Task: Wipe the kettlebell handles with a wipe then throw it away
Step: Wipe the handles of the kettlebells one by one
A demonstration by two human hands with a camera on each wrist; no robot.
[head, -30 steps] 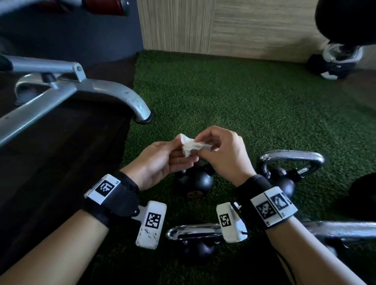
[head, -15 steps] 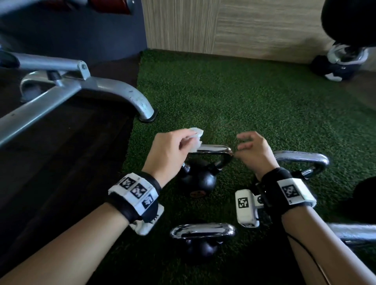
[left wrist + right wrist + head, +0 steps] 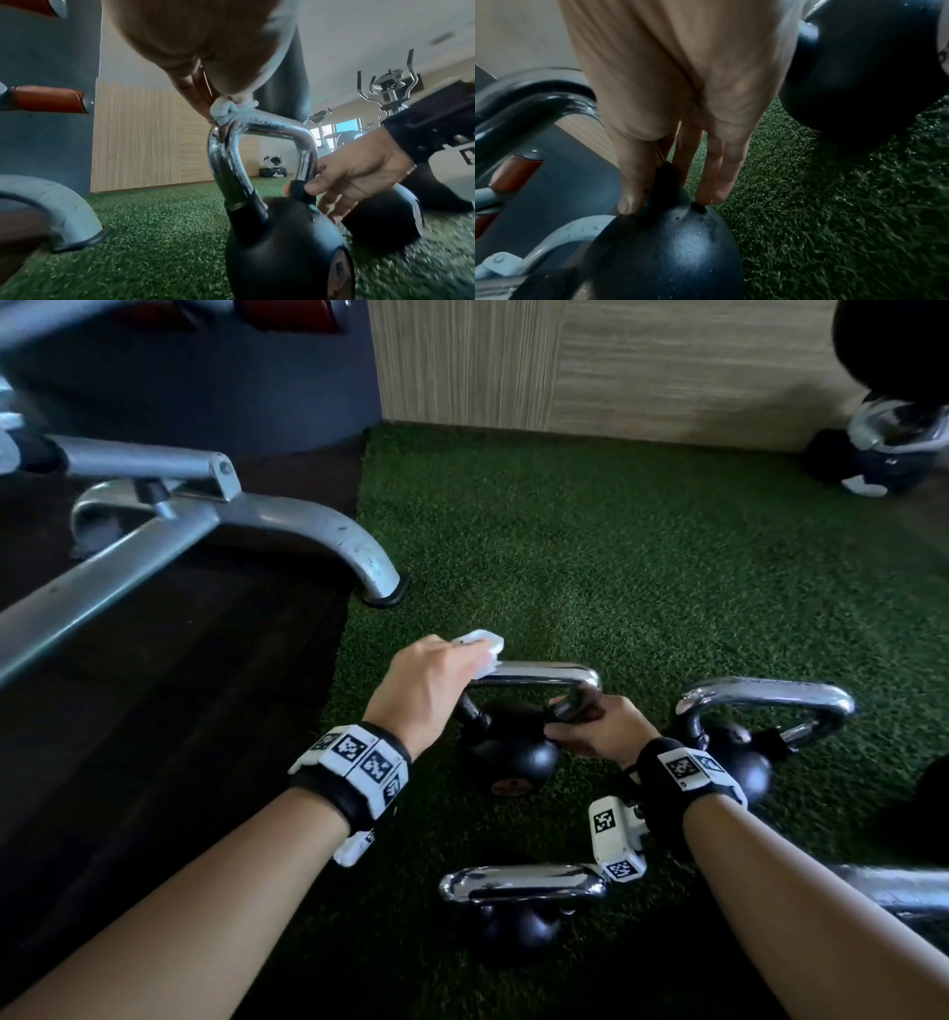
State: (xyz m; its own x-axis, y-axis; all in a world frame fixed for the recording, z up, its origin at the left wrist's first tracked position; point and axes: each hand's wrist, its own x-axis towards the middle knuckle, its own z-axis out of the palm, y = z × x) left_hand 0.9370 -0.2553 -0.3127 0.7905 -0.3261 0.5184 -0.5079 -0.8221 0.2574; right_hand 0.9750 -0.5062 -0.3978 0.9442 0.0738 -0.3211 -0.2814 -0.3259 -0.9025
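A black kettlebell [image 3: 506, 752] with a chrome handle [image 3: 539, 671] stands on the green turf in the middle of the head view. My left hand [image 3: 441, 680] grips a crumpled white wipe [image 3: 480, 645] and presses it on the handle's top left corner; the left wrist view shows the wipe [image 3: 226, 110] bunched against the chrome bend. My right hand [image 3: 590, 731] pinches the base of the handle's right leg between thumb and fingers [image 3: 321, 184]. In the right wrist view the fingers [image 3: 634, 172] reach down to the black ball [image 3: 670, 243].
A second kettlebell [image 3: 765, 695] stands just right of my right hand, and a third [image 3: 518, 880] lies nearer, between my forearms. Another chrome handle [image 3: 898, 886] shows at the lower right. A grey bench leg [image 3: 334, 536] ends at the turf's left edge. More weights [image 3: 873, 459] sit by the back wall.
Both hands held the wipe in the air a second ago. The left hand has since brought it down onto the handle's left corner, and the right hand let go and took hold of the handle's right leg.
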